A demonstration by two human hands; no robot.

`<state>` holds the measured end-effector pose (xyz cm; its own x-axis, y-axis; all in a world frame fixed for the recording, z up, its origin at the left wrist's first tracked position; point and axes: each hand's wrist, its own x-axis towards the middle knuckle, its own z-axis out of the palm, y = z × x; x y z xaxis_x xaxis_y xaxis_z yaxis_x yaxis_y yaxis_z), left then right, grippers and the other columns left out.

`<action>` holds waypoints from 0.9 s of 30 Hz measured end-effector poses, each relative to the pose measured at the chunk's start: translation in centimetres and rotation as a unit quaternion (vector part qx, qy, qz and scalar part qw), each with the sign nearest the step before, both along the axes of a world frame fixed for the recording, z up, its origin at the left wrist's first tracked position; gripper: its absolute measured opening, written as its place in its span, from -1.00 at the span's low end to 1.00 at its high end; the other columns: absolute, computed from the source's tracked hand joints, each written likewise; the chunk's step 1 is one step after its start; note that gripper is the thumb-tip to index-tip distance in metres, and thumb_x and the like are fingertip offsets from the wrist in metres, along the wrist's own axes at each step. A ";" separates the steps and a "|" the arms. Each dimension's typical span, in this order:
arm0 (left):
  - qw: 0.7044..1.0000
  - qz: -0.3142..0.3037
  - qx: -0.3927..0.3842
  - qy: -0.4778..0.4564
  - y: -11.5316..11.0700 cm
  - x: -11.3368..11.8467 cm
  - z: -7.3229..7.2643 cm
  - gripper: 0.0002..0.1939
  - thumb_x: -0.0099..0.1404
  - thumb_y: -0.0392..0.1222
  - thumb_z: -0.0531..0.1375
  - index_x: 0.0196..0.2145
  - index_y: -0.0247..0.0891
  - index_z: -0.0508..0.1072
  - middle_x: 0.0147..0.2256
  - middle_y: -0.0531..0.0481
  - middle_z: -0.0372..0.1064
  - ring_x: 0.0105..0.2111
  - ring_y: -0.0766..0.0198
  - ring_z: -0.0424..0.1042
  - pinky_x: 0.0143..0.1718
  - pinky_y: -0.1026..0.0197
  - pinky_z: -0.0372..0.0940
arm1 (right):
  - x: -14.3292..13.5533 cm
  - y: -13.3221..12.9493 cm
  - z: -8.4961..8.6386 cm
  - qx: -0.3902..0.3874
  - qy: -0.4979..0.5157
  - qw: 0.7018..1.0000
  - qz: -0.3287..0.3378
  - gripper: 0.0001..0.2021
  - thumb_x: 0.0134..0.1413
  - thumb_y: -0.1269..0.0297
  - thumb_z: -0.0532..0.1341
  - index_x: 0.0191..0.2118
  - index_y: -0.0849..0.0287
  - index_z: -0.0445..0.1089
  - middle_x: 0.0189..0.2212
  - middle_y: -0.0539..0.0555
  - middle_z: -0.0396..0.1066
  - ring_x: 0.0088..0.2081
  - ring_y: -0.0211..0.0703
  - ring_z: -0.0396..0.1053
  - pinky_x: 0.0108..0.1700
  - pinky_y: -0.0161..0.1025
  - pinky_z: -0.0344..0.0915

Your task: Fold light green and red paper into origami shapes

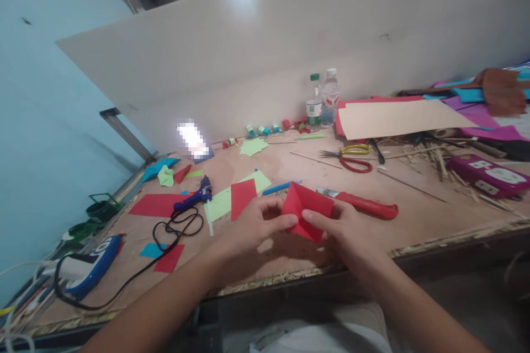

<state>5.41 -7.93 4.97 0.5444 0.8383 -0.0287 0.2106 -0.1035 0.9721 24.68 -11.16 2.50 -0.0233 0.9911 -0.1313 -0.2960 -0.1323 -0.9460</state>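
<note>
A folded piece of red paper is held just above the table's front part, creased into a small pocket-like shape. My left hand grips its left side, thumb pressed on the front face. From the right, my right hand pinches the same paper, its thumb near the centre crease; some fingers are hidden behind. Just behind the right hand lies a utility knife with a red handle. To the left of the paper, a red rectangle rests partly over light green paper, and a blue pen lies behind.
A blue glue gun with a looping black cord sits at left. Scissors, two bottles and stacked coloured sheets stand farther back. A purple box is at right. The table's rough front edge runs below my hands.
</note>
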 end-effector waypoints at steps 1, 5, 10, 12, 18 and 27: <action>1.000 -0.011 0.017 0.020 0.2 0.2 0.0 -0.63 0.38 0.14 0.28 -0.17 -0.26 0.59 -0.16 -0.15 0.59 -0.20 0.09 0.57 -0.23 0.17 0.41 | 0.2 0.0 0.1 0.000 -0.016 1.000 -0.001 -0.61 -0.13 0.01 0.53 -0.35 0.25 0.55 -0.50 0.04 0.54 -0.55 -0.27 0.38 -0.51 -0.35 0.31; 0.983 -0.048 0.101 0.145 4.4 -0.1 0.6 -0.65 0.17 0.11 0.45 -0.41 -0.25 0.62 -0.38 -0.07 0.57 -0.33 0.13 0.54 -0.23 0.13 0.42 | 1.6 0.3 0.8 0.015 -0.127 0.991 -0.049 -0.62 -0.03 -0.04 0.45 -0.46 0.22 0.48 -0.65 -0.03 0.41 -0.68 -0.29 0.22 -0.63 -0.32 0.16; 0.921 0.097 0.226 0.304 16.2 -1.3 1.2 -0.72 0.46 -0.05 0.27 -0.01 -0.29 0.53 0.03 -0.15 0.49 -0.01 0.08 0.50 0.05 -0.09 0.44 | 2.3 0.6 1.1 0.050 -0.252 0.964 -0.070 -0.64 0.06 -0.05 0.35 -0.46 0.19 0.48 -0.64 0.02 0.45 -0.64 -0.14 0.32 -0.59 -0.24 0.21; 0.892 0.144 0.245 0.352 20.4 -1.7 0.7 -0.64 0.48 -0.08 0.25 0.15 -0.25 0.45 0.16 -0.19 0.40 0.07 0.02 0.47 0.08 -0.14 0.44 | 2.2 0.6 0.8 0.109 -0.322 0.937 -0.079 -0.63 0.12 0.00 0.32 -0.55 0.16 0.44 -0.67 0.01 0.41 -0.62 -0.13 0.32 -0.54 -0.23 0.22; 0.864 0.149 0.240 0.417 24.9 -2.0 -1.8 -0.61 0.47 -0.07 0.26 0.16 -0.27 0.44 0.13 -0.19 0.42 0.04 0.02 0.50 0.03 -0.12 0.47 | 2.1 0.7 -0.2 0.191 -0.370 0.906 -0.076 -0.69 0.21 0.08 0.27 -0.49 0.11 0.53 -0.55 0.07 0.55 -0.49 -0.03 0.44 -0.40 -0.18 0.31; 0.916 0.234 0.198 0.256 21.3 -1.7 0.7 -0.64 0.48 -0.06 0.25 0.14 -0.26 0.45 0.12 -0.18 0.43 0.03 0.03 0.50 0.03 -0.10 0.47 | 2.1 0.5 -0.1 0.195 -0.329 0.918 -0.102 -0.76 0.21 0.13 0.27 -0.35 0.15 0.60 -0.34 0.15 0.65 -0.30 0.09 0.56 -0.26 -0.12 0.42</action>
<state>3.70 13.38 5.68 0.1218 0.9765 0.1778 0.7410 -0.2087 0.6382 26.74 -10.71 2.39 0.1262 0.9407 0.3148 0.3757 0.2484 -0.8928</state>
